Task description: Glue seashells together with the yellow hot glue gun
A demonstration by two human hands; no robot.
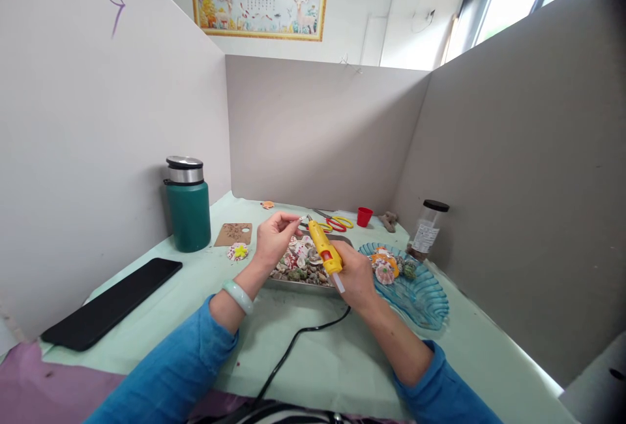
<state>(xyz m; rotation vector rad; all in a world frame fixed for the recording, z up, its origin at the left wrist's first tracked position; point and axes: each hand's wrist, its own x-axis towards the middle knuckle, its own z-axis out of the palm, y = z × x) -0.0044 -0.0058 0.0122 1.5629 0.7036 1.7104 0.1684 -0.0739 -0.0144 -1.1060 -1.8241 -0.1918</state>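
Note:
My right hand (356, 272) is wrapped round a yellow hot glue gun (321, 245), with a clear glue stick poking out of its back end. The gun's nozzle points up and left, close to the fingertips of my left hand (276, 236). Between thumb and forefinger, that hand pinches a small whitish piece, too small to name. Below both hands lies a metal tray (303, 286) filled with assorted seashells (302, 259). From the gun's side a black cord (298, 333) runs down toward the table's front edge.
A green bottle (188, 215) and a black phone-like slab (115, 302) stand left. Beside them are brown card (233, 234) and a shell disc (238, 252). Scissors (337, 223) and a red cup (364, 216) lie behind. A blue plate (424, 303) and a jar (428, 231) are right.

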